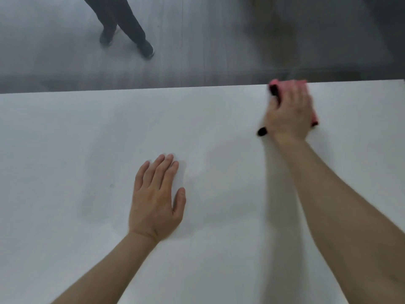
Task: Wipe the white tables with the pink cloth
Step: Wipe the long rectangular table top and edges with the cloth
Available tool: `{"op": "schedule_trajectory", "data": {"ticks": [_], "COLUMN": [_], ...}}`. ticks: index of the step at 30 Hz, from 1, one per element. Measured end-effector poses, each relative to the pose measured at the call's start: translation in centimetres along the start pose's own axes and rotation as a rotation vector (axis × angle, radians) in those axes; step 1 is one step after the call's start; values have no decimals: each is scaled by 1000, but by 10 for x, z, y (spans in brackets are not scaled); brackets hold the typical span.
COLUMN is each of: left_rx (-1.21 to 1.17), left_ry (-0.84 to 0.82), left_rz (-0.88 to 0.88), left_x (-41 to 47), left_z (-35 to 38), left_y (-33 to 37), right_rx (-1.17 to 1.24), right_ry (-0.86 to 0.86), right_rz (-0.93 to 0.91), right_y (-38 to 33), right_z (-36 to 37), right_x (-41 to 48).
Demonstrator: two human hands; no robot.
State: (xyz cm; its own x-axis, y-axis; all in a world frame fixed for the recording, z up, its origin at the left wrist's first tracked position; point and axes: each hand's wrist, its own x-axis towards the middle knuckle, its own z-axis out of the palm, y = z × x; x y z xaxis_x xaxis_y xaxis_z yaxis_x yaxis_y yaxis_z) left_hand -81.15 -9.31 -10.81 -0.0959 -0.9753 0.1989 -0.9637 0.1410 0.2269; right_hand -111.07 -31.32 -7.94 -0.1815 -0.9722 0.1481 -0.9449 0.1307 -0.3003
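Observation:
The white table [219,132] fills the lower two thirds of the view. My right hand [289,113] is at its far edge on the right, blurred, with its fingers pressing the pink cloth [287,83] flat on the surface. The cloth shows beyond the fingertips and at the hand's right side. A black marker [262,131] runs under my right thumb, which pinches it against the hand; both of its ends stick out. My left hand [156,198] rests flat on the table near the middle, fingers straight and together, holding nothing.
Beyond the table's far edge [131,90] lies grey floor. A person's legs in dark trousers and dark shoes [145,49] stand there at the upper left. A dim shape [271,27] is at the top right.

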Motion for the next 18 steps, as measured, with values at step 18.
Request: {"op": "schedule_trajectory", "data": {"ticks": [18], "left_rx": [-1], "left_ry": [18], "left_rz": [-8], "left_x": [1], "left_z": [3], "left_y": [-1], "right_rx": [-36], "right_ry": [-87], "right_rz": [-48], "right_y": [17], "right_z": [-8], "right_x": [4]}}
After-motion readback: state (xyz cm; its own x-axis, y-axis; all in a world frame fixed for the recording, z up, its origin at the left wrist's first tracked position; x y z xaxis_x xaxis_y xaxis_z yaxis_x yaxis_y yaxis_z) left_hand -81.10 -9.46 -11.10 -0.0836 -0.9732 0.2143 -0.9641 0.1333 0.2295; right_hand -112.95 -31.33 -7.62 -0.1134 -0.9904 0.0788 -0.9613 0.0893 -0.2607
